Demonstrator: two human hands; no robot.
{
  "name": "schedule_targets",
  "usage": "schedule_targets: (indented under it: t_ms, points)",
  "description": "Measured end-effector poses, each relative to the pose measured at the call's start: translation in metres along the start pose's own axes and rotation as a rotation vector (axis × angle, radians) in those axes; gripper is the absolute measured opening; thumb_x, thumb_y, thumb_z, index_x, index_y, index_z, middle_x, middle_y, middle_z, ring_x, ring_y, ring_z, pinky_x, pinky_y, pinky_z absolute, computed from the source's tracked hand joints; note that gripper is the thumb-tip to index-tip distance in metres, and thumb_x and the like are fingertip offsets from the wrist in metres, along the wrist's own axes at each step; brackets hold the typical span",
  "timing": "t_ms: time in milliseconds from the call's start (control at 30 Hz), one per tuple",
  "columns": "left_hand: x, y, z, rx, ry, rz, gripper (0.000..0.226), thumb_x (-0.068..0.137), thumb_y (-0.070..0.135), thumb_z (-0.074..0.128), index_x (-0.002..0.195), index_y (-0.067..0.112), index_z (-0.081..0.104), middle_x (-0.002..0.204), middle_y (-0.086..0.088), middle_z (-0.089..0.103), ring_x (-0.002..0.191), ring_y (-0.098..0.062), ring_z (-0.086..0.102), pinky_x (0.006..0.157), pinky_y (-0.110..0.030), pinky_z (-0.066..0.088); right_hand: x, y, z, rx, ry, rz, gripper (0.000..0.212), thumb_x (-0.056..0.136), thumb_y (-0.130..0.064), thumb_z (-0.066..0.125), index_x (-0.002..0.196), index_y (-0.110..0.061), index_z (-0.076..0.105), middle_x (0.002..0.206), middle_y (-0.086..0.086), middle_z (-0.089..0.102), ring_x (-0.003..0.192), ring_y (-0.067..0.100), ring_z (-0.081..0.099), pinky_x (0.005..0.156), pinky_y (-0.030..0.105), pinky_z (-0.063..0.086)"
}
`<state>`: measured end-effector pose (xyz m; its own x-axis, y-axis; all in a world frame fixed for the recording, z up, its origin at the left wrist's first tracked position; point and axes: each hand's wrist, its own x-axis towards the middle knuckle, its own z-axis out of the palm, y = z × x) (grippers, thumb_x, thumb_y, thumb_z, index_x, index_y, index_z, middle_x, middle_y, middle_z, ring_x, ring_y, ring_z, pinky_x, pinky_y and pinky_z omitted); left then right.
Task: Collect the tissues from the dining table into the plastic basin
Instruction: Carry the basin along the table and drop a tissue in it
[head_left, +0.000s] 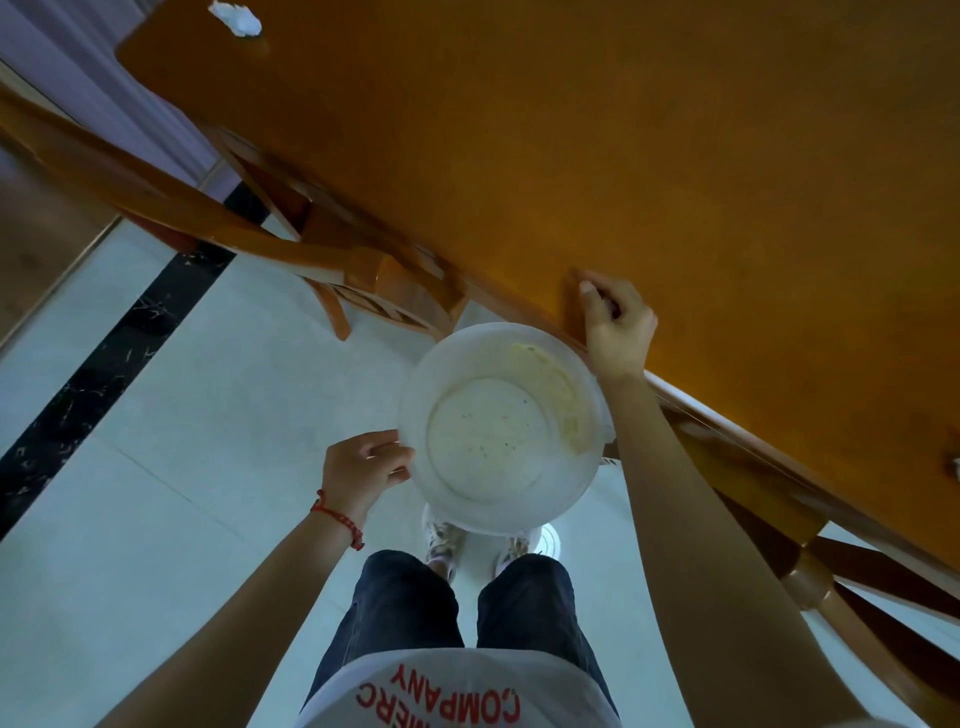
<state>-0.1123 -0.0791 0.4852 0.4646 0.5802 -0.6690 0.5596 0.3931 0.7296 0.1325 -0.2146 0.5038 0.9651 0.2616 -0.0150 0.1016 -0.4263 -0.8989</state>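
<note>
White cloth with red letters, part of the person's shirt (457, 696), fills the bottom edge, with dark trousers (410, 608) and pale shoes (441, 543) below it on the floor.

The left hand (363, 467) holds the plastic basin (501, 426) by its left rim, fingers curled tight on the edge. A red string bracelet (337, 517) is on that wrist. The basin is round and see-through white, with yellow marks and small dark specks inside. No tissue is in it.

The right hand (615, 325) rests at the near edge of the dining table (571, 130), just beside the basin's rim. Its fingers are bent in toward the palm; I cannot tell if they hold anything.

One crumpled white tissue (236, 18) lies on the table's far left corner, well apart from both hands.

The table is shiny orange-brown wood. Wooden chairs (332, 249) of the same colour are pushed in under it. The floor (156, 467) is pale tile with a black stripe (104, 374) across it.
</note>
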Motion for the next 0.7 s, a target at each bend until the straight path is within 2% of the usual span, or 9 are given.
schedule_targets:
  t_ms: [67, 133, 233, 400, 567, 700]
  points:
    - [0.001, -0.002, 0.000, 0.011, -0.008, 0.006, 0.025, 0.073, -0.005, 0.064, 0.055, 0.012, 0.069, 0.056, -0.005, 0.063, 0.070, -0.020, 0.059, 0.062, -0.024, 0.058, -0.010, 0.001, 0.000, 0.013, -0.019, -0.011, 0.023, 0.088, -0.022, 0.055, 0.104, -0.010, 0.066, 0.097, 0.003, 0.064, 0.083, 0.008, 0.054, 0.073, 0.022, 0.044]
    - [0.000, -0.002, 0.000, -0.009, -0.006, -0.003, 0.030, 0.073, -0.006, 0.064, 0.056, 0.017, 0.072, 0.055, -0.001, 0.065, 0.070, -0.020, 0.060, 0.062, -0.025, 0.058, -0.022, 0.001, 0.001, 0.018, -0.037, -0.036, 0.023, 0.087, -0.021, 0.056, 0.104, -0.009, 0.066, 0.097, 0.003, 0.064, 0.082, 0.006, 0.054, 0.072, 0.017, 0.043]
    - [-0.002, -0.002, 0.000, -0.045, 0.011, -0.011, 0.027, 0.071, -0.007, 0.065, 0.060, 0.016, 0.073, 0.065, -0.013, 0.065, 0.072, -0.020, 0.060, 0.061, -0.024, 0.057, -0.038, 0.002, 0.004, 0.016, -0.089, -0.065, 0.021, 0.086, -0.017, 0.059, 0.103, -0.007, 0.067, 0.102, 0.006, 0.066, 0.092, 0.010, 0.058, 0.078, 0.015, 0.047]
    - [-0.003, 0.000, -0.001, -0.012, -0.016, -0.011, 0.028, 0.072, -0.006, 0.064, 0.060, 0.018, 0.074, 0.054, 0.003, 0.067, 0.063, -0.011, 0.063, 0.062, -0.024, 0.057, -0.061, 0.008, 0.007, -0.033, -0.137, -0.082, 0.016, 0.085, -0.013, 0.062, 0.098, -0.007, 0.069, 0.100, 0.008, 0.070, 0.094, 0.015, 0.062, 0.079, 0.011, 0.044]
    - [-0.003, -0.004, -0.007, -0.018, -0.009, -0.005, 0.018, 0.072, -0.005, 0.064, 0.071, 0.011, 0.073, 0.058, 0.002, 0.070, 0.064, -0.011, 0.067, 0.062, -0.025, 0.058, -0.080, 0.018, -0.009, -0.129, -0.120, 0.109, 0.026, 0.087, -0.026, 0.059, 0.109, -0.012, 0.064, 0.113, 0.007, 0.066, 0.104, 0.019, 0.058, 0.085, 0.027, 0.042]
    - [-0.003, -0.008, -0.014, 0.036, -0.001, 0.005, 0.006, 0.072, -0.005, 0.063, 0.074, -0.003, 0.068, 0.069, -0.014, 0.064, 0.071, -0.021, 0.060, 0.067, -0.030, 0.059, -0.102, 0.023, -0.022, -0.299, -0.086, 0.086, 0.034, 0.088, -0.020, 0.058, 0.119, -0.005, 0.057, 0.125, 0.016, 0.057, 0.117, 0.031, 0.050, 0.098, 0.040, 0.040]
